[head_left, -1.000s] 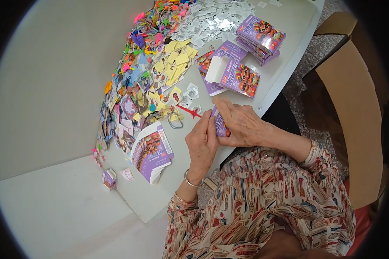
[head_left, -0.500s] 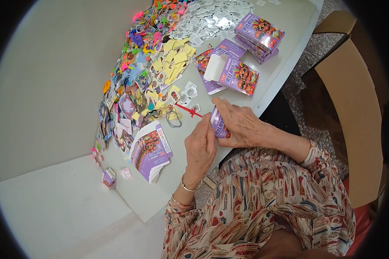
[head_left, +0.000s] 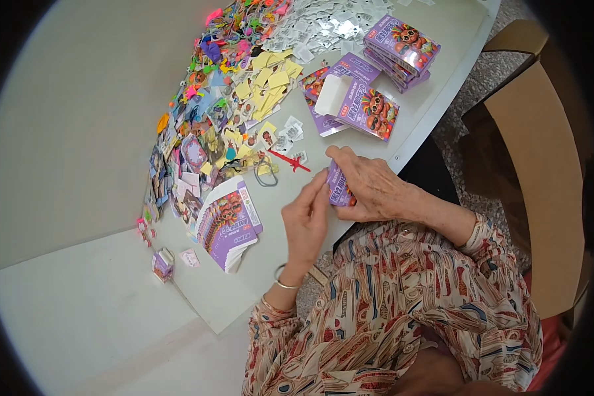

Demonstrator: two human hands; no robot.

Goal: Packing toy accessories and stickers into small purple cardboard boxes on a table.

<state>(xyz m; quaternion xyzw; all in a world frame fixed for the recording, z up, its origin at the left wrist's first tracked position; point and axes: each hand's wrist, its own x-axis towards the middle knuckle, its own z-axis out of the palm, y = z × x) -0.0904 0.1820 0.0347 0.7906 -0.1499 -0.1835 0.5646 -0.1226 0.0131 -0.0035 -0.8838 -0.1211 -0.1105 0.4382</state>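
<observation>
A small purple printed cardboard box (head_left: 338,185) is held between my two hands above the table edge. My right hand (head_left: 375,187) wraps round it from the right, fingers over the far end and thumb along the near end. With thumb and fingers pressed together, my left hand (head_left: 306,212) pinches at its left edge, where the fingers hide part of the box. Beyond my left fingers a red plastic trinket (head_left: 290,159) lies on the table. Next to it is a grey elastic loop (head_left: 265,175).
A fan of flat purple cartons (head_left: 234,228) lies at left. Further off are heaps of colourful trinkets (head_left: 211,51), yellow cards (head_left: 268,82) and small white packets (head_left: 330,23). Stacked purple boxes (head_left: 402,46) stand at far right, near an open carton (head_left: 369,109). A large brown cardboard box (head_left: 534,171) stands beside the table.
My left fingers have shifted slightly up along the box edge, and the hand has turned a little. The box stays in my right hand. The whole view has shifted slightly.
</observation>
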